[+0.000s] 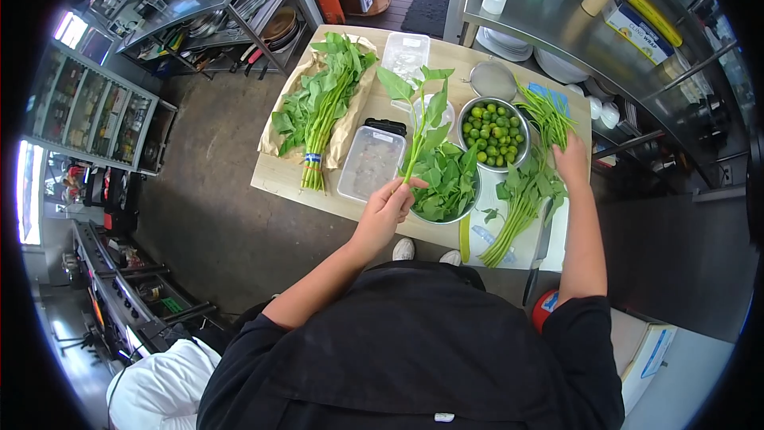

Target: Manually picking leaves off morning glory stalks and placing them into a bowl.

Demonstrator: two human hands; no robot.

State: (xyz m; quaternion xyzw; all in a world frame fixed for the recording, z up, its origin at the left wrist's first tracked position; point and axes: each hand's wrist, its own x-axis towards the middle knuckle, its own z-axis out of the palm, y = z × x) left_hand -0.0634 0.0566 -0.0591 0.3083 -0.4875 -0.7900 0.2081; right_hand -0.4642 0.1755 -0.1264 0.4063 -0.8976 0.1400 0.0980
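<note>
My left hand (387,206) grips the stems of a leafy green sprig (422,122), held upright in front of a metal bowl of picked leaves (444,185). At the pile of cut green stems (546,116) on the table's right side is my right hand (572,158); its fingertips are partly hidden, so its hold cannot be told. Below that pile, more leafy stems (516,218) lie on a white cutting board (477,251), with a knife (540,251) beside them. A metal bowl of small green citrus fruits (492,134) stands behind the leaf bowl.
A banded bunch of leafy greens (325,113) lies on brown paper (352,137) at the left. Near it are a lidded plastic container (371,162) and another clear container (406,54). A round strainer (493,79) sits behind the fruit bowl. Steel shelving (537,18) borders the table's back right.
</note>
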